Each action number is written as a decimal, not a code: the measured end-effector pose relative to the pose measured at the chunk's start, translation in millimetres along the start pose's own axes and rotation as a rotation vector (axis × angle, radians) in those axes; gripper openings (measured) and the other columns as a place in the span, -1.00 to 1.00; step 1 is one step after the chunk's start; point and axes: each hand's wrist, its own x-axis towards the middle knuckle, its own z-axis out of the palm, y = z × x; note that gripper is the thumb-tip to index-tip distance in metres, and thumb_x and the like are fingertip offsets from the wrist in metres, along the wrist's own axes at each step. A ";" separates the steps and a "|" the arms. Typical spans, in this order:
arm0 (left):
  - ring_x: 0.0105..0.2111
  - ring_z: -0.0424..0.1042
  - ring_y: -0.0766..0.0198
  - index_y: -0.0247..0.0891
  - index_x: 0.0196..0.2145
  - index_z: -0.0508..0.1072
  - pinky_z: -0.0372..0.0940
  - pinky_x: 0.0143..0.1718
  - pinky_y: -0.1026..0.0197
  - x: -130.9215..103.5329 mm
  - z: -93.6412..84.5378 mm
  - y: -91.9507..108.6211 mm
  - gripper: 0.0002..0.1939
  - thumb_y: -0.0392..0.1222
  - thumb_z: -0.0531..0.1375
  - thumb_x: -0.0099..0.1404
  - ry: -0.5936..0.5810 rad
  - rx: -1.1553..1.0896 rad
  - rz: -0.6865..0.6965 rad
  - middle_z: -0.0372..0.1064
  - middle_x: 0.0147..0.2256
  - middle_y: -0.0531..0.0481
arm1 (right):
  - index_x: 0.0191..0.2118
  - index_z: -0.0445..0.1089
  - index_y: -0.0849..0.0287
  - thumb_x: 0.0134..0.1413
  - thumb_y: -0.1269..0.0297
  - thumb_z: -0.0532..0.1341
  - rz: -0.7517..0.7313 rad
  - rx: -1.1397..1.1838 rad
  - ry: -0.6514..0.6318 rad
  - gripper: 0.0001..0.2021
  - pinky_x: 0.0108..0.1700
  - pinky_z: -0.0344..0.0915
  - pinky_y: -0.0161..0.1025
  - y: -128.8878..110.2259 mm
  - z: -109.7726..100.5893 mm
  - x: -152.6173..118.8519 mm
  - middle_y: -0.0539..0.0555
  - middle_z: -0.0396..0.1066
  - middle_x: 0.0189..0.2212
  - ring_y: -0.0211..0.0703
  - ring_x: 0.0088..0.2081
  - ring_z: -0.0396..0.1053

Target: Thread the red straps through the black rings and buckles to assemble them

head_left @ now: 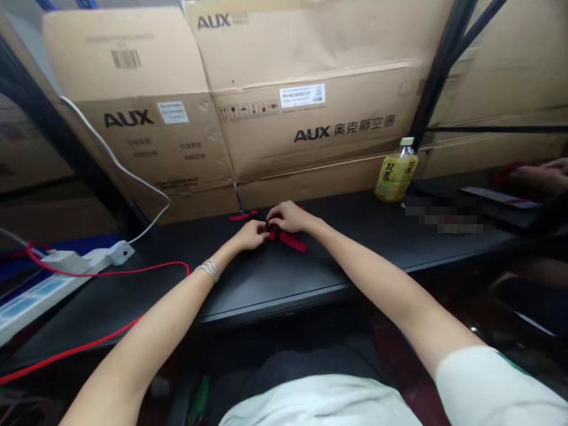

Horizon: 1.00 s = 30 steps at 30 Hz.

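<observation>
The red and black thing (293,241) is at the 2 hands, on or just over the black table top (257,284). The right hand (288,217) has its fingers bent and closed on it. The left hand (252,235) has bent fingers at its left side; I cannot tell if they pinch. It looks light and hard to break. The red part is likely stiff, not slippery, and good to hold.
</observation>
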 end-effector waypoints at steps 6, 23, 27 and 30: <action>-0.59 0.29 0.30 -0.35 -0.49 0.48 0.14 -0.55 0.29 3.7 0.2 -7.7 -0.79 -0.12 0.19 0.06 -0.033 0.093 0.024 0.35 -0.61 0.05 | -0.20 0.59 0.28 0.08 0.48 0.19 -0.002 0.028 -0.005 -0.77 -0.22 0.22 -0.40 -0.6 3.7 0.8 0.08 0.57 -0.31 -0.28 -0.31 0.43; -0.57 0.27 0.30 -0.34 -0.49 0.50 0.12 -0.52 0.28 2.1 0.5 -3.0 -0.82 -0.16 0.17 0.04 -0.024 0.128 0.038 0.35 -0.60 0.06 | -0.18 0.58 0.26 0.10 0.46 0.19 0.032 0.001 -0.112 -0.76 -0.27 0.19 -0.43 0.5 3.3 0.5 0.08 0.56 -0.30 -0.31 -0.33 0.41; -0.55 0.26 0.30 -0.34 -0.51 0.48 0.10 -0.53 0.29 1.1 0.4 -1.3 -0.81 -0.15 0.16 0.04 -0.022 0.135 0.042 0.34 -0.60 0.06 | -0.19 0.58 0.25 0.08 0.47 0.20 0.029 0.011 -0.109 -0.77 -0.26 0.19 -0.42 0.9 3.3 0.1 0.08 0.56 -0.30 -0.29 -0.31 0.42; -0.56 0.25 0.31 -0.35 -0.49 0.49 0.10 -0.53 0.29 0.8 0.3 -1.0 -0.79 -0.14 0.16 0.05 -0.025 0.135 0.043 0.33 -0.60 0.06 | -0.20 0.58 0.24 0.09 0.47 0.19 0.026 0.017 -0.108 -0.77 -0.28 0.19 -0.42 2.1 4.2 0.3 0.07 0.56 -0.31 -0.28 -0.32 0.43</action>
